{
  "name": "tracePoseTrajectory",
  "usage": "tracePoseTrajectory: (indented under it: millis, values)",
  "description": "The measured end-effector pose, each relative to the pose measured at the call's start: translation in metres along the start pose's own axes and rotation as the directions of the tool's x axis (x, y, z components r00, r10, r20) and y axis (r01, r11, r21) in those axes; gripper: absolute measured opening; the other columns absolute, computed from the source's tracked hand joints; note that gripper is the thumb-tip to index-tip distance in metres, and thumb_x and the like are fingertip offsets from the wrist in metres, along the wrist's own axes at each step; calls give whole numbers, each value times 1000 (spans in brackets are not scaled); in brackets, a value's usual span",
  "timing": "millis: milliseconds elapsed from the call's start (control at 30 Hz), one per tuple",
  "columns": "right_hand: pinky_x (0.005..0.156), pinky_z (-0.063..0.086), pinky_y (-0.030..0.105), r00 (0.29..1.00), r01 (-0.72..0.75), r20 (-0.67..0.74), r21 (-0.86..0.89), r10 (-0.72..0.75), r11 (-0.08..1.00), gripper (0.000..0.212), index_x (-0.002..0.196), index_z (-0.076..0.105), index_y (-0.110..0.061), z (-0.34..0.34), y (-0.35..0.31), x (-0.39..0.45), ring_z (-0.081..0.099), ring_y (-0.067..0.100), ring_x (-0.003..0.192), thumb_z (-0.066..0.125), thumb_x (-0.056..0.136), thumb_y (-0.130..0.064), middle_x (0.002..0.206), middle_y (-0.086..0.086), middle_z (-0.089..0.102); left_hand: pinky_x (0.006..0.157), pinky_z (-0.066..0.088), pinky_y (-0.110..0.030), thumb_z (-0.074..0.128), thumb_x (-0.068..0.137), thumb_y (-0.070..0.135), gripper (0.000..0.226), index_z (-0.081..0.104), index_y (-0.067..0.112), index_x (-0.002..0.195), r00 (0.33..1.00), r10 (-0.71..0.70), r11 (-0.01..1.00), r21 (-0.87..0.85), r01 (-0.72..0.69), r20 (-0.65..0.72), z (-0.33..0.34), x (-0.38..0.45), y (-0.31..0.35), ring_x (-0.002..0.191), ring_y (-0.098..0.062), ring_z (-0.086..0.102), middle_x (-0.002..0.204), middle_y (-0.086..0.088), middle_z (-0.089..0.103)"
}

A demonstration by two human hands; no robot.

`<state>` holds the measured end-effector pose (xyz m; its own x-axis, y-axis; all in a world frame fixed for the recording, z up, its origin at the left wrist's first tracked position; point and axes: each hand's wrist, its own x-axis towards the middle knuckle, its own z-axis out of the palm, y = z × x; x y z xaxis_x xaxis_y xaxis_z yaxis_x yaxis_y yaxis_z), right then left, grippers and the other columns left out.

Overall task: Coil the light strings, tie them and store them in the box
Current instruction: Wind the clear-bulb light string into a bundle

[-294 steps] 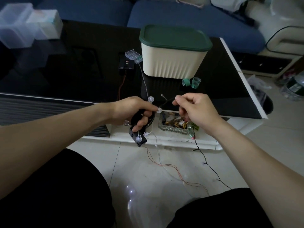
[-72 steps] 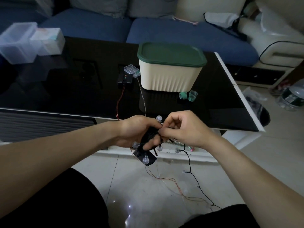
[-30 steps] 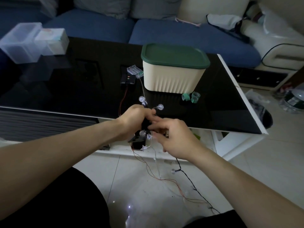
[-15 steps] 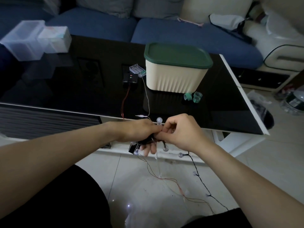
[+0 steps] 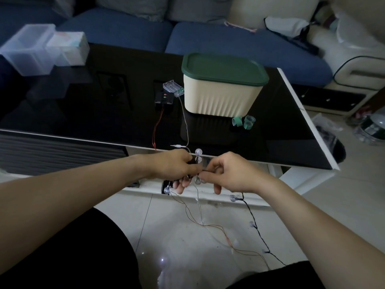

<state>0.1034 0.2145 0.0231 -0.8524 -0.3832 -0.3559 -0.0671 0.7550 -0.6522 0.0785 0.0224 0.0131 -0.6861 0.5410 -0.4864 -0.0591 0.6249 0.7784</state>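
At ten o'clock we see a clear bin [image 5: 29, 52], contents unreadable. At twelve the cream box [image 5: 221, 94] sits on the black table [image 5: 104, 113], green lid [image 5: 224, 68] on. At centre our left hand [image 5: 177, 166] curls around the coiled light string [image 5: 194, 161]; at three o'clock of it, our right hand [image 5: 227, 174] pinches its black wire.

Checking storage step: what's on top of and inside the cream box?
A green lid sits closed on the cream box. Nothing rests on the lid. The box walls are opaque, so its contents cannot be seen.
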Motion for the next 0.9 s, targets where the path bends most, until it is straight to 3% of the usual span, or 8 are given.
tracePoseTrajectory:
  millis: [167, 333, 400, 467, 567, 667, 733, 900]
  values:
    - [57, 48, 32, 996, 15, -88, 25, -13, 1000, 16, 74, 70, -31, 7, 4, 8, 56, 5, 51, 77, 84, -42, 50, -13, 61, 66, 54, -36, 47, 103, 31, 37, 57, 5, 79, 999, 44, 999, 31, -43, -14, -1, -1, -3, 57, -19, 65, 60, -5, 63]
    - [56, 46, 27, 999, 28, -28, 84, -26, 996, 11, 80, 70, -33, 6, 3, 6, 57, 0, 51, 81, 79, -35, 63, -8, 72, 67, 55, -32, 45, 104, 29, 41, 60, -5, 85, 996, 68, 997, 27, -67, -57, 3, 1, -1, 60, -19, 64, 61, -7, 67]
    - [54, 44, 21, 995, 19, -103, 46, -14, 999, 12, 78, 70, -33, 9, 3, 7, 55, -1, 51, 81, 78, -31, 61, -10, 68, 68, 54, -32, 46, 104, 27, 38, 61, 1, 81, 997, 52, 999, 0, -52, -64, 2, 2, -1, 58, -18, 64, 60, -3, 67]
    - [54, 42, 10, 977, 5, -214, 1, -5, 1000, 18, 90, 73, -32, 14, 6, 11, 60, -3, 60, 84, 77, -29, 65, -14, 65, 73, 52, -40, 46, 104, 26, 34, 61, 3, 85, 999, 22, 999, -46, -24, -40, -1, 3, -3, 60, -19, 65, 64, -5, 69]
    - [59, 43, 1, 940, 33, -341, 63, -9, 997, 26, 102, 76, -27, 20, 10, 16, 64, -11, 71, 82, 78, -17, 77, -16, 69, 70, 52, -39, 46, 104, 24, 30, 59, 0, 91, 1000, 0, 996, -90, -1, -8, -2, 3, -5, 61, -21, 67, 70, -9, 70]
    - [66, 49, 5, 891, 94, -454, 164, -9, 982, 28, 99, 75, -24, 22, 9, 20, 66, -6, 77, 77, 78, -6, 77, -9, 72, 72, 51, -43, 46, 104, 23, 31, 60, -4, 98, 1000, -3, 994, -107, 4, 10, -1, 1, -4, 62, -21, 66, 76, -11, 71]
    - [69, 51, 6, 867, 121, -498, 214, 2, 969, 27, 97, 71, -23, 22, 7, 21, 68, -4, 77, 77, 78, -4, 78, -7, 74, 70, 53, -38, 46, 104, 21, 29, 61, -3, 97, 1000, 2, 986, -164, -2, 3, -2, 0, -3, 61, -21, 65, 77, -12, 71]
    - [62, 48, 10, 861, 136, -505, 326, 51, 936, 23, 81, 66, -24, 21, 3, 26, 67, -3, 67, 78, 80, -5, 74, -7, 73, 60, 50, -30, 45, 104, 16, 25, 60, 0, 91, 995, 16, 950, -309, -45, -95, -2, 0, -2, 56, -19, 60, 71, -11, 67]
